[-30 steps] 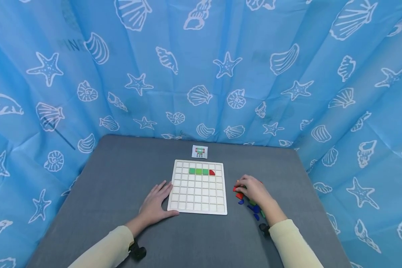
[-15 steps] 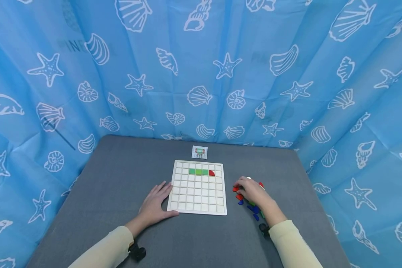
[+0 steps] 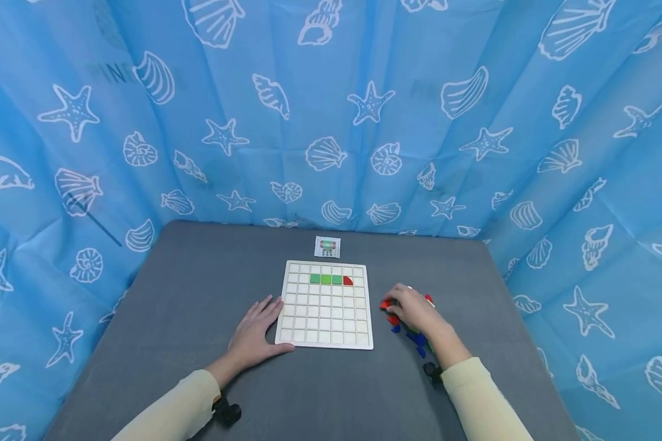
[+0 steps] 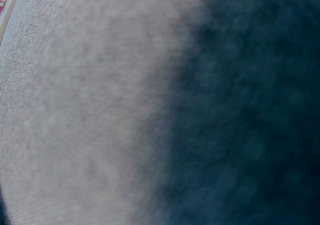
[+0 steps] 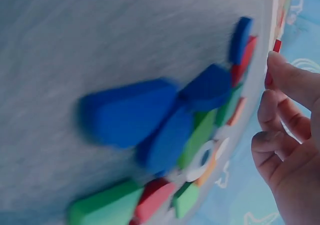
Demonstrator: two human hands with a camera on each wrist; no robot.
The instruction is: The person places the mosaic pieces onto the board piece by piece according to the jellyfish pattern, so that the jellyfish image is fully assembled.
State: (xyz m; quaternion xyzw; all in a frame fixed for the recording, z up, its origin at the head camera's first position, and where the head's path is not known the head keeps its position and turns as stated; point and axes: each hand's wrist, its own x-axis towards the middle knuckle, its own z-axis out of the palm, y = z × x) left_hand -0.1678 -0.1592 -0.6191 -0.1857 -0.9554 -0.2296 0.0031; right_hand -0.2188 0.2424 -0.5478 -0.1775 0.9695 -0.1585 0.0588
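My left hand [image 3: 254,335] lies spread at the white grid board [image 3: 320,318], fingertips at its left edge and thumb at the lower left corner. In one row of the board sit several green square blocks [image 3: 326,279] and a red quarter-round block [image 3: 348,281]. Right of the board, my right hand [image 3: 415,309] is over a pile of coloured blocks. Its thumb and finger pinch a small red block [image 5: 269,78], mostly hidden by the fingertips. Blue blocks [image 5: 132,112], a green block [image 5: 107,202] and a white ring-like piece [image 5: 201,161] lie below that hand.
A small printed picture card [image 3: 328,247] lies beyond the board on the grey table [image 3: 226,263]. Blue shell-patterned curtain [image 3: 325,153] surrounds the back and sides. The left wrist view shows mostly blurred grey cloth [image 4: 100,110] and a dark area.
My right hand has lifted slightly away from me, with the red block at its fingertips. The left hand stays at the board; the head view has shifted a little.
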